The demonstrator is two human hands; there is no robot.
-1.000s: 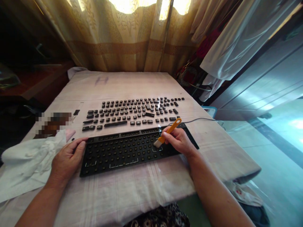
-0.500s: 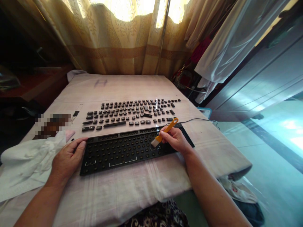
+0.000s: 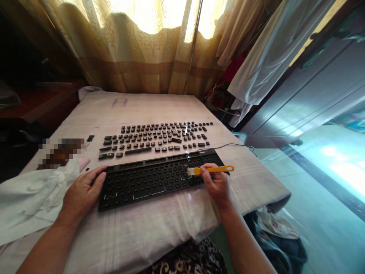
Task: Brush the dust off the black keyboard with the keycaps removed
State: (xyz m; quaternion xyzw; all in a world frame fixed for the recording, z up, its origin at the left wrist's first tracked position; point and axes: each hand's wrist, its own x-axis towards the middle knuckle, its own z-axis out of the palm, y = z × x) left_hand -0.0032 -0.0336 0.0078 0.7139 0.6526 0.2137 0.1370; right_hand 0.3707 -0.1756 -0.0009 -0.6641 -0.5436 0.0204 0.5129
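A black keyboard with its keycaps off lies slightly askew on the cloth-covered table. My left hand grips its left end, thumb and fingers pressed at the upper left corner. In my right hand is a small brush with a yellow handle and pale bristles. The bristles rest on or just over the right-middle part of the keyboard, handle pointing right. Behind the keyboard, loose black keycaps are laid out in rows that follow a keyboard's layout.
Crumpled white tissue lies at the left beside a blurred-out patch. A small black-ended tool sits left of the keycaps. The keyboard cable runs off the table's right side. A patterned curtain hangs behind the table.
The brush has swung from slanting up to nearly level, its handle now pointing right. My right hand has lowered slightly. My left hand stays at the keyboard's left end.
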